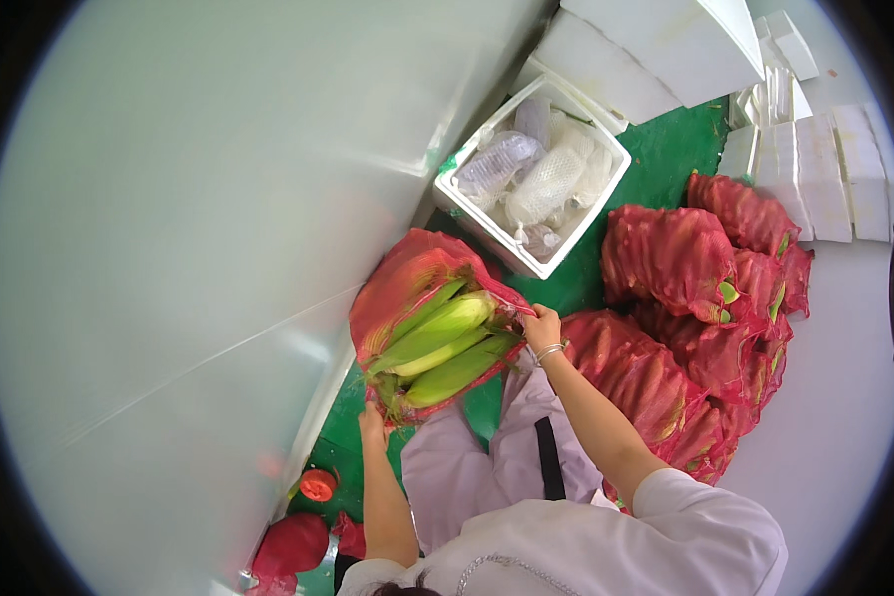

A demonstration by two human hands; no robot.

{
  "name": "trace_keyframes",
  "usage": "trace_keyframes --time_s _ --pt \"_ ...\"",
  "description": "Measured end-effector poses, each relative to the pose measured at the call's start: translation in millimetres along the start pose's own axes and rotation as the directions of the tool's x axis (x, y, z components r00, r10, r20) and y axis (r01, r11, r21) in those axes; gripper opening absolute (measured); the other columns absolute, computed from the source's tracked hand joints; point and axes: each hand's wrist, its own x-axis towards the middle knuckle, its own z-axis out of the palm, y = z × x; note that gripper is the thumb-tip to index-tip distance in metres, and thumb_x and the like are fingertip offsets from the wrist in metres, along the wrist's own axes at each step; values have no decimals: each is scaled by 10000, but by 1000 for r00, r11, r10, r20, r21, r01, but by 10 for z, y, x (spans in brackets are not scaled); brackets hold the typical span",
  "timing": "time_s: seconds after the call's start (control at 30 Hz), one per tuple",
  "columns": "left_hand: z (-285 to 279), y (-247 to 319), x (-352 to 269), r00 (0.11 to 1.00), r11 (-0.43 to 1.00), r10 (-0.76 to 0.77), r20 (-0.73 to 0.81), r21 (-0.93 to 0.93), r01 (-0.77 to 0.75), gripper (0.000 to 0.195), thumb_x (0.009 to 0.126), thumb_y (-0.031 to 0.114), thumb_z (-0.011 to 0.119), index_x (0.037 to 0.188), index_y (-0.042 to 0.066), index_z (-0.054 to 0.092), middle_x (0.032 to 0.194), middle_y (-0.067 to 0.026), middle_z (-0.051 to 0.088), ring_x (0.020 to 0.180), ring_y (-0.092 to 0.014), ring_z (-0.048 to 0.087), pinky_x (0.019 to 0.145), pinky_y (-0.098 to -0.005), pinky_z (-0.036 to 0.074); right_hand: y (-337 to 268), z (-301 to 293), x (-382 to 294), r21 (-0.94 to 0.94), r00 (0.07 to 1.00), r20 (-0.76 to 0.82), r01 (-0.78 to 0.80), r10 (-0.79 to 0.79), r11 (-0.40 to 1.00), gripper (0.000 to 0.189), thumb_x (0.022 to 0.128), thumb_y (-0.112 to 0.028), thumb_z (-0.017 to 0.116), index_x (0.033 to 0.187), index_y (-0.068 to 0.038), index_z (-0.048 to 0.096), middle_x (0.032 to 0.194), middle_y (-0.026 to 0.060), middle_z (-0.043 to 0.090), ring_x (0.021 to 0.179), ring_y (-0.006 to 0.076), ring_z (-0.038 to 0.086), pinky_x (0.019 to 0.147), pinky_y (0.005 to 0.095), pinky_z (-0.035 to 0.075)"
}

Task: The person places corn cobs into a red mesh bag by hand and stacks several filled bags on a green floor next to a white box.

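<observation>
A red mesh sack (417, 261) gapes in front of me, its mouth turned towards my body. Several ears of corn in green husks (447, 328) lie inside it and show through the opening. My right hand (542, 328), with bangles at the wrist, grips the right edge of the sack's mouth. At the lower left of the mouth, my left hand (373, 428) holds the mesh rim; its fingertips are partly hidden. The bottom of the sack leans near the pale wall.
A white foam box (484, 220) with net-wrapped and plastic-wrapped items stands beyond the sack. Filled red mesh sacks (670, 261) are piled at right. White foam boxes (827, 171) stand farther back. An orange-red roll (318, 485) and red mesh (290, 551) lie lower left, beside the wall (179, 261).
</observation>
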Motion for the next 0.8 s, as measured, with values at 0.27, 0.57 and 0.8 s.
trace_keyframes --time_s 0.27,0.57,0.8 --pt "25 22 201 944 606 294 -153 793 -60 231 754 89 455 854 -71 589 759 -176 607 649 -239 603 639 -377 511 -414 -322 245 234 908 369 117 -199 965 155 777 -95 615 671 16 637 534 -2 540 512 61 481 462 271 384" --pt "597 1152 -1523 986 950 138 -97 294 -104 152 760 47 471 650 52 577 499 -16 431 354 -141 359 315 -290 231 -1273 -1345 302 49 942 297 149 -157 988 256 762 -81 581 526 10 539 489 2 479 487 56 410 437 261 349" --pt "738 775 -360 934 754 351 -70 612 -238 222 748 139 495 699 -46 609 564 -167 577 515 -279 566 509 -411 417 -596 -853 808 82 981 181 -84 68 993 331 801 -215 608 574 18 550 503 2 464 486 76 404 446 263 340"
